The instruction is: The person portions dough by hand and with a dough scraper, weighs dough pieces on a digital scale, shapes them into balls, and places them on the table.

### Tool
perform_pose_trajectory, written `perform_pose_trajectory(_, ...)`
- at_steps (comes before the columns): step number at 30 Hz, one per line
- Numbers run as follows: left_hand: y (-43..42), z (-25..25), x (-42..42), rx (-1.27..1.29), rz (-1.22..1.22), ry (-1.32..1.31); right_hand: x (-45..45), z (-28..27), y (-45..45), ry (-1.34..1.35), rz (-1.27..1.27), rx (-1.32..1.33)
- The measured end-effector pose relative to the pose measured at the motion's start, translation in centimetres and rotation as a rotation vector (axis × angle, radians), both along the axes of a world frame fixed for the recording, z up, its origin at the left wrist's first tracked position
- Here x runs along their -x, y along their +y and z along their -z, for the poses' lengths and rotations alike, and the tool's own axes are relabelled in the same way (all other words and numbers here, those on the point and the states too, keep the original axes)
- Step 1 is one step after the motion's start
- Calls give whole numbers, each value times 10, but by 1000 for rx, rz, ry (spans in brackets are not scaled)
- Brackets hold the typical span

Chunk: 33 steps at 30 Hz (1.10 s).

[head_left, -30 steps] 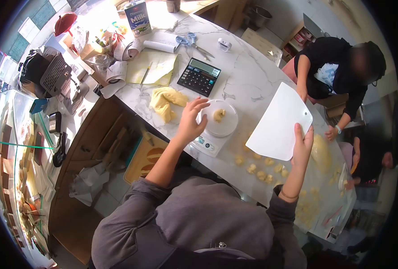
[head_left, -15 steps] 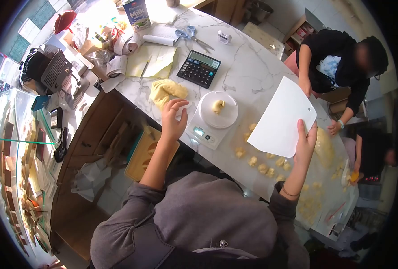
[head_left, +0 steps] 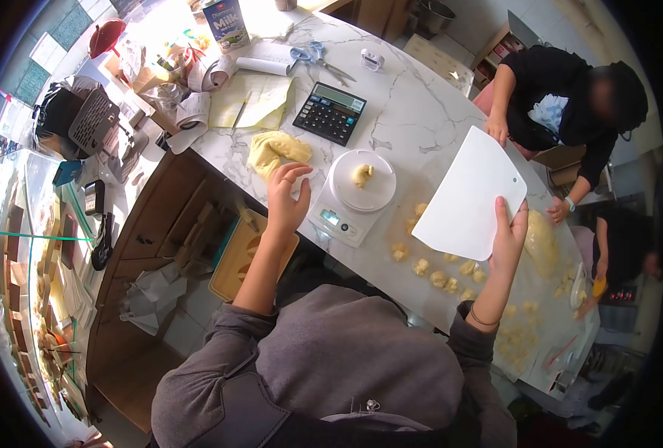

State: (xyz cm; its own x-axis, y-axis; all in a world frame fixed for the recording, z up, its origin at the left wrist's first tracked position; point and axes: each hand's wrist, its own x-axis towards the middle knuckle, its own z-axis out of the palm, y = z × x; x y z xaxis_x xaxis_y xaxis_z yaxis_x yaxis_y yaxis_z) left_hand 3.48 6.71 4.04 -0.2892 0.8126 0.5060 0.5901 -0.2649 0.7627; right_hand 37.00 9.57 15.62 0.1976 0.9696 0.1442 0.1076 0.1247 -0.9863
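My right hand (head_left: 509,237) grips a white plastic dough scraper (head_left: 466,194) by its lower right side, held up over the marble table. My left hand (head_left: 287,198) is open, thumb apart from the fingers, with its fingertips at the lower edge of a lump of yellow dough (head_left: 266,151); I cannot tell whether they touch it. Between my hands stands a white kitchen scale (head_left: 343,224) with its display lit. A small piece of dough (head_left: 361,176) lies on its round plate. Several small dough pieces (head_left: 420,266) are spread on the table below the scraper.
A calculator (head_left: 330,113), scissors (head_left: 324,63), paper (head_left: 249,104) and a milk carton (head_left: 225,27) lie or stand toward the back. Across the table a co-worker (head_left: 563,97) leans in near a large dough mass (head_left: 542,243). Another person (head_left: 624,243) is farther right.
My hands, the scraper and the dough stay nearly still. The nearer co-worker's hand has shifted slightly up and left. The farther person's hand and the yellow item near it have moved.
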Motion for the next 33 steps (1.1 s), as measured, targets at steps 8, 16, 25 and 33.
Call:
perform_pose_trajectory(8,3,0,-1,0,-1,0,0,0,2,16,12,23)
perform_pose_trajectory(16,7,1,0,-5,10,-12,-5,3,5,14,23,9)
perform_pose_trajectory(25,-32,33,39,59,-418,6,20,1,4,47,-48,44)
perform_pose_trajectory(33,-24,53,46,197,-348,-81,149,9,36,-125,-494,-122)
